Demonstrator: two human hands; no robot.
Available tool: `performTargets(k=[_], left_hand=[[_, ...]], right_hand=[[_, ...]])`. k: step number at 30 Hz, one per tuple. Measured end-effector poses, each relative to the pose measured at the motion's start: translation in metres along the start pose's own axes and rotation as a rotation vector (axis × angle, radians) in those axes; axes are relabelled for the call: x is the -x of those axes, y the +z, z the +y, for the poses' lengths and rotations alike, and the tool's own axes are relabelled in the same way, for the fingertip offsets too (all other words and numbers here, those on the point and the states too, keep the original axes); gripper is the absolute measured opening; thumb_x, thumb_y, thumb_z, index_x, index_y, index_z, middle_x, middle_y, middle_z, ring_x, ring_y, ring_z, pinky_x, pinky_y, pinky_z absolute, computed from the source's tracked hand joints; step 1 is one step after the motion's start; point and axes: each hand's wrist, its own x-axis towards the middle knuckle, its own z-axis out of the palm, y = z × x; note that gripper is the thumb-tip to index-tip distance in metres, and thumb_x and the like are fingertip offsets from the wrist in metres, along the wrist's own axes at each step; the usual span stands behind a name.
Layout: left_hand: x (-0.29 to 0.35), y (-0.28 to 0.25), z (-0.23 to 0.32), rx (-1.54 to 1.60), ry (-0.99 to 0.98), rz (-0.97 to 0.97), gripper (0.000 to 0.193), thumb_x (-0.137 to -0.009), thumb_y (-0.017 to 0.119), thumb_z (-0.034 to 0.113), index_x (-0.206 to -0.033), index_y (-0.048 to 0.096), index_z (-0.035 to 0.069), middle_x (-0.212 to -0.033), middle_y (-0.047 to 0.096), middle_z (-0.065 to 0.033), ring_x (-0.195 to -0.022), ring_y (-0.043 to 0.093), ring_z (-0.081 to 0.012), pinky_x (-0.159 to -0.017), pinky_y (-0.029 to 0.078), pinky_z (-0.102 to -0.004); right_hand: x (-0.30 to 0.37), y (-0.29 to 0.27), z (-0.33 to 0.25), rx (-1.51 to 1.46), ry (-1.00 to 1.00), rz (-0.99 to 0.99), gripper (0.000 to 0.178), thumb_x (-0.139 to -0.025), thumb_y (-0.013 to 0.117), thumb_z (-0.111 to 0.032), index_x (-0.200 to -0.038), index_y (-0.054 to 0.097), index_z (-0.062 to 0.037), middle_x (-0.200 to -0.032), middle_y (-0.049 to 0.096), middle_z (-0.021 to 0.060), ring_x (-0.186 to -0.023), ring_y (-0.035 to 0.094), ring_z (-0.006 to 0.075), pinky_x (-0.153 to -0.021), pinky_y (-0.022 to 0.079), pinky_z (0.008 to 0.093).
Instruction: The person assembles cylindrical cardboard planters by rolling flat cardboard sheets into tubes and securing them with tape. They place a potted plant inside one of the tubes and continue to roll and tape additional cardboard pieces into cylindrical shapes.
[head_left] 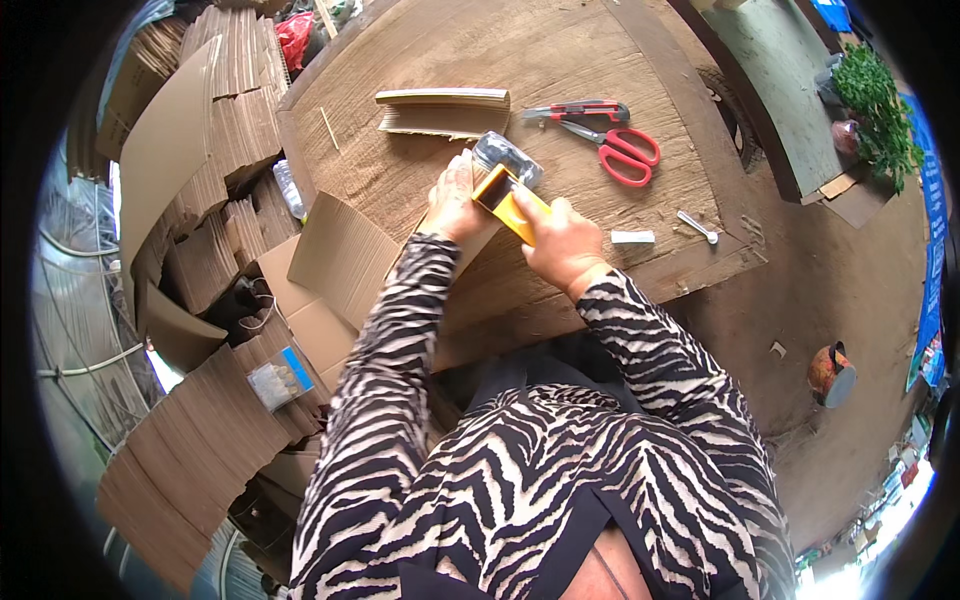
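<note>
While the yellow box [508,203] is kept between both hands, it is gripped by the left hand [455,200]; the right hand [560,245] is clenched on its lower end.

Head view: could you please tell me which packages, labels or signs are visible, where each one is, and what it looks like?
Yellow box: small, oblong, held between left hand and right hand.
Clear plastic pack: on the wooden table, just beyond the box.
White label: small strip right of the hands.
Blue banner: far right edge.

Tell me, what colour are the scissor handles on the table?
Red. The scissors lie on the wooden table, clearest in the head view.
</note>
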Motion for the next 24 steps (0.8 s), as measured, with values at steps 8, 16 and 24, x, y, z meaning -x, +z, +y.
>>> performTargets(k=[8, 16, 24], left_hand=[[-0.006, -0.008, 0.009, 0.053, -0.106, 0.124, 0.122, -0.052, 0.091, 0.046, -0.150, 0.028, 0.008, -0.147, 0.041, -0.0183, -0.137, 0.040, -0.0336, -0.112, 0.036, -0.0440], [-0.066, -0.019, -0.052, 0.589, 0.142, -0.163, 0.105, -0.051, 0.094, 0.031, -0.139, 0.043, 0.003, -0.135, 0.053, -0.0148, -0.130, 0.047, -0.0251, -0.113, 0.035, -0.0346], [-0.066, -0.030, -0.021, 1.001, 0.181, -0.631, 0.071, -0.062, 0.088, 0.023, -0.122, 0.059, 0.002, -0.111, 0.066, -0.0058, -0.102, 0.058, -0.0150, -0.099, 0.044, -0.0311]], right_hand=[[0.076, -0.040, 0.037, 0.023, -0.076, 0.028, 0.078, -0.067, 0.082, -0.022, -0.138, 0.054, -0.0306, -0.088, 0.057, 0.0101, -0.075, 0.065, 0.0292, -0.063, 0.055, 0.0395], [-0.010, 0.013, 0.052, 0.088, 0.008, -0.048, 0.063, -0.075, 0.076, -0.022, -0.133, 0.053, -0.0274, -0.090, 0.062, 0.0177, -0.077, 0.067, 0.0371, -0.068, 0.056, 0.0465], [0.023, 0.014, 0.060, 0.049, -0.016, 0.139, 0.069, -0.068, 0.077, -0.021, -0.134, 0.057, -0.0298, -0.083, 0.057, 0.0096, -0.070, 0.062, 0.0322, -0.063, 0.053, 0.0424]])
